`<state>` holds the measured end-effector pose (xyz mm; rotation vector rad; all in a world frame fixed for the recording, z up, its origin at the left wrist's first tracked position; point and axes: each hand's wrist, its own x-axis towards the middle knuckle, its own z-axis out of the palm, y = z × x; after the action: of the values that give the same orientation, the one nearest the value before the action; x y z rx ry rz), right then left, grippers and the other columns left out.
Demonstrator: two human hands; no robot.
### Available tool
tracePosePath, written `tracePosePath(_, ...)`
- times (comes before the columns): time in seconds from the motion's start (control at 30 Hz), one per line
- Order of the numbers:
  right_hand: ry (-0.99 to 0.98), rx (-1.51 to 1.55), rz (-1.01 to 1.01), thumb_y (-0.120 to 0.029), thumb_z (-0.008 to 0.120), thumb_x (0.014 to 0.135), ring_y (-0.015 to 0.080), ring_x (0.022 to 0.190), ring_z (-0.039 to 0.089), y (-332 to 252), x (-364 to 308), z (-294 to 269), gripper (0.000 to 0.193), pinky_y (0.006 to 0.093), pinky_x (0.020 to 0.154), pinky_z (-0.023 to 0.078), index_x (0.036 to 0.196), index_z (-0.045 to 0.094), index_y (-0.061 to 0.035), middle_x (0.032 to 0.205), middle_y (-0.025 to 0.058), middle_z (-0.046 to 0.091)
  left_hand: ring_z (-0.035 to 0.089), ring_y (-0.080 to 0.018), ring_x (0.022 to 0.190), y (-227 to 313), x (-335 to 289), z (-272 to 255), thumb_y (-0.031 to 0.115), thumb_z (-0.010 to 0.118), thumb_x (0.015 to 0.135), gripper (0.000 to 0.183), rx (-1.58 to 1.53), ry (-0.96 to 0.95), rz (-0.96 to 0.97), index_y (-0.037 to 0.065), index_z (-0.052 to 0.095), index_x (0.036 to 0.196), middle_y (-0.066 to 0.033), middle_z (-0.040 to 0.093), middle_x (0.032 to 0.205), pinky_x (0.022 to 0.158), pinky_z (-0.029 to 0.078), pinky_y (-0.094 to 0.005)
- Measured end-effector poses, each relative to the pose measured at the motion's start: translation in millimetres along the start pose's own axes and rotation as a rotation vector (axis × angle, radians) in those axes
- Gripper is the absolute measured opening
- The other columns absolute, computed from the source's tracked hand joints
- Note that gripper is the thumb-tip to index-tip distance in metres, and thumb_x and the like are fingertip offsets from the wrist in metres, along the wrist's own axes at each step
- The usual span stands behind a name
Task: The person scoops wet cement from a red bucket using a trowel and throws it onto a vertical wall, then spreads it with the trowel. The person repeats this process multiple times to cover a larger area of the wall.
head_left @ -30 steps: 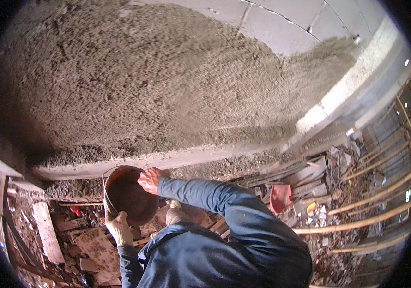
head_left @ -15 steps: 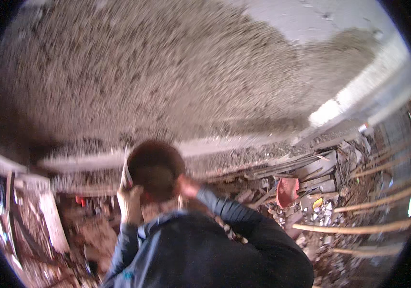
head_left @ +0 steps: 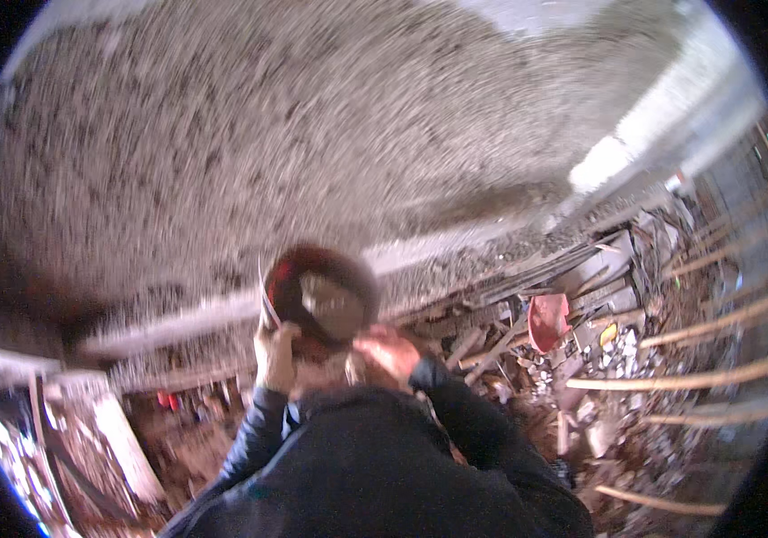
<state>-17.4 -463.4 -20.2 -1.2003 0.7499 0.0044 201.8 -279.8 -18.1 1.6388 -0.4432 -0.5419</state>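
Observation:
A round dark-reddish bucket [head_left: 363, 278] is held in front of me at the ledge below the plastered surface. Grey material [head_left: 333, 305], like wet mortar, shows inside it. My left hand [head_left: 274, 357] is closed on the bucket's near left rim. A thin pale strip [head_left: 266, 291] stands up along that side; whether it is a tool's edge or part of the bucket I cannot tell. My right hand [head_left: 390, 353] lies against the near right rim, blurred, its fingers partly curled. Its grip is hard to make out.
Beyond the bucket spreads a rough grey mortar-covered surface [head_left: 312, 134], bordered by a pale ledge [head_left: 438, 246]. At right are a broken red container [head_left: 548, 323], wooden poles [head_left: 671, 380] and rubble. A pale board [head_left: 128, 448] leans at left.
In the view, the bucket and both hands have shifted right and the scene has turned slightly. The bucket's inside and its grey contents show more. My right hand appears more spread.

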Motion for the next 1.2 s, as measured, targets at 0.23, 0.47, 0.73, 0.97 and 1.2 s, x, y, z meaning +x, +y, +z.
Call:
tracePosePath(0.23,0.295,0.021,-0.611,-0.032,0.052,0.108,0.0103,0.070,0.053,-143,-92,-30,0.027,0.0294,0.063,0.046,0.103,0.067,-0.0095,0.080,-0.0017,0.059,0.064,-0.0188,0.087,8,8,-21,0.001,0.064,0.080,0.041,-0.015,-0.116,-0.023,0.004,0.070,0.121,-0.0022,0.071,0.104,0.077,0.055,-0.0333)
tracePosePath(0.47,1.407,-0.140,-1.243,-0.033,0.074,0.099,0.0119,0.078,0.058,-333,-200,-129,0.027,0.0303,0.072,0.045,0.101,0.073,-0.0060,0.089,0.0015,0.069,0.063,-0.0168,0.080,8,-22,-102,0.003,0.065,0.079,0.038,-0.152,0.224,-0.424,0.004,0.070,0.116,-0.0047,0.072,0.106,0.069,0.055,-0.0341)
tracePosePath(0.73,2.491,-0.174,-1.094,-0.031,0.070,0.102,0.0271,0.076,0.067,-430,-96,-263,0.028,0.0409,0.070,0.053,0.094,0.065,-0.0051,0.086,0.0148,0.067,0.062,-0.0152,0.081,12,-15,-135,0.003,0.066,0.080,0.047,-0.184,0.410,-0.362,0.003,0.070,0.127,-0.0033,0.073,0.107,0.070,0.053,-0.0325)
tracePosePath(0.97,0.433,-0.556,-0.800,-0.014,0.072,0.101,0.0215,0.096,0.076,-117,89,60,0.010,0.0349,0.079,0.063,0.110,0.069,-0.0097,0.117,0.0133,0.075,0.061,-0.0138,0.081,-24,-68,-174,0.003,0.066,0.081,0.055,-0.061,0.463,-0.257,0.002,0.069,0.136,-0.0021,0.073,0.107,0.071,0.052,-0.0311)
tracePosePath(1.2,-0.026,-0.943,-0.573,-0.028,0.066,0.102,0.0341,0.090,0.073,36,57,101,0.027,0.0468,0.079,0.061,0.119,0.068,-0.0072,0.102,0.0153,0.073,0.065,-0.0150,0.083,30,-51,-143,0.004,0.069,0.089,0.043,0.220,0.254,-0.278,-0.003,0.072,0.131,-0.0085,0.077,0.106,0.074,0.056,-0.0353)
